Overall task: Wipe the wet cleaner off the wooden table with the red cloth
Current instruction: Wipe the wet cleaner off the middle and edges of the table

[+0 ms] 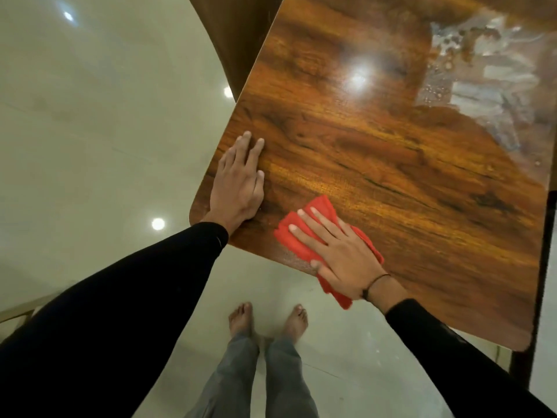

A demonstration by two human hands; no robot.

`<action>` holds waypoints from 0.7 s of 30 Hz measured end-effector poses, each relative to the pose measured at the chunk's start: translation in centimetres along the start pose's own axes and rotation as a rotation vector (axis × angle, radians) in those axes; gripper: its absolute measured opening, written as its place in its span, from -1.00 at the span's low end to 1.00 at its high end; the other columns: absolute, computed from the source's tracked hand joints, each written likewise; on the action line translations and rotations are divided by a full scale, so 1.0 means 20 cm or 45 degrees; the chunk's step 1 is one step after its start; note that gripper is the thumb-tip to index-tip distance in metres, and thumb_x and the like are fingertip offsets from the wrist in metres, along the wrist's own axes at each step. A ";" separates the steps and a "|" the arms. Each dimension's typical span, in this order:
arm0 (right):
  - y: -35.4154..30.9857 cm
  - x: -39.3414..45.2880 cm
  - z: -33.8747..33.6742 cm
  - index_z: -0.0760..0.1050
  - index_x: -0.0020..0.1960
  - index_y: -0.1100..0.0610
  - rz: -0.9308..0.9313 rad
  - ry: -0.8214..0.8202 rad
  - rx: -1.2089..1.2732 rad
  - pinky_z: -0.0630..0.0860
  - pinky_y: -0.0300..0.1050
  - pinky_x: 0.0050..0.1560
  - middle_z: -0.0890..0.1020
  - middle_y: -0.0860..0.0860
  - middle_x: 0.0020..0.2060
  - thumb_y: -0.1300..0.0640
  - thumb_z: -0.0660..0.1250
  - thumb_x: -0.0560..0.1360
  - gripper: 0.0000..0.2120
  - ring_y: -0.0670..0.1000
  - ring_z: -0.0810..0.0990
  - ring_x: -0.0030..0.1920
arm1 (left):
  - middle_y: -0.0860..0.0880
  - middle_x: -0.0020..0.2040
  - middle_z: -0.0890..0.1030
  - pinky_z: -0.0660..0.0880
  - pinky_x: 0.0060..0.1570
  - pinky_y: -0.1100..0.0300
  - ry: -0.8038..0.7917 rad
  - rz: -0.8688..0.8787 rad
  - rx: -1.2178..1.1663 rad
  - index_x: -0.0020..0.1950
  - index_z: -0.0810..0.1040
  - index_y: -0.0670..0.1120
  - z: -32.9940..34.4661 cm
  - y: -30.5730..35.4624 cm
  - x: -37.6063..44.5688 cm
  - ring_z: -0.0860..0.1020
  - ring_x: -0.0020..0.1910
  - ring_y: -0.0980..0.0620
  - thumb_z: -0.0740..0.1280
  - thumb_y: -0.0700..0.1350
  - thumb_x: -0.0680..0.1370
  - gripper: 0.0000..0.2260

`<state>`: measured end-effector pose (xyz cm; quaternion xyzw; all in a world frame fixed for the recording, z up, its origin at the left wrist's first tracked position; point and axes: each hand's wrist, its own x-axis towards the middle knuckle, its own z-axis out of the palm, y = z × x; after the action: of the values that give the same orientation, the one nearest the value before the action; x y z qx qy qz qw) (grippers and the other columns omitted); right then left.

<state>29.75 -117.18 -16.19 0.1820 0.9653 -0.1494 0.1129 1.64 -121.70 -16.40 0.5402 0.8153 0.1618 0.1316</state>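
The glossy wooden table fills the upper right of the head view. A whitish, beaded patch of wet cleaner lies at its far right. My right hand presses flat, fingers spread, on the crumpled red cloth near the table's front edge; part of the cloth hangs over that edge. My left hand rests flat on the table's near left corner, fingers together, holding nothing. The wood around both hands looks dry.
A dark brown chair back stands against the table's far left edge. Pale glossy floor tiles surround the table, and my bare feet stand just in front of it. A dark post runs down the right side.
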 end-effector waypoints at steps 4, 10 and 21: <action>0.19 -0.02 -0.08 -0.16 0.81 -0.21 0.133 0.023 0.041 0.02 0.33 0.74 -0.16 -0.14 0.81 -0.10 0.13 0.69 -0.22 0.02 -0.19 0.81 | -0.16 0.79 0.11 0.03 0.75 -0.07 0.002 0.025 -0.026 0.78 0.17 -0.08 0.00 -0.01 0.02 0.09 0.77 -0.15 0.14 -0.04 0.76 -0.44; 0.02 0.37 -0.10 -0.13 0.82 -0.19 0.362 0.158 -0.031 -0.01 0.29 0.74 -0.09 -0.02 0.82 -0.12 0.10 0.70 -0.25 0.11 -0.12 0.81 | -0.14 0.78 0.15 0.04 0.74 -0.04 -0.028 0.016 -0.150 0.76 0.25 -0.08 -0.01 -0.06 0.02 0.12 0.77 -0.12 0.17 -0.11 0.75 -0.46; -0.07 0.14 -0.04 -0.07 0.82 -0.21 -0.148 -0.024 0.024 -0.11 0.23 0.77 -0.10 -0.13 0.81 0.00 0.18 0.67 -0.21 0.02 -0.18 0.81 | -0.12 0.66 0.35 0.28 0.64 -0.07 -0.114 -0.244 -0.439 0.69 0.34 -0.08 -0.20 -0.45 -0.04 0.34 0.63 -0.10 0.11 -0.06 0.82 -0.58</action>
<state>26.44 -117.27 -15.89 0.1254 0.9716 -0.1667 0.1115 -7.06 -126.27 -16.39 0.4364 0.8165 0.2616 0.2729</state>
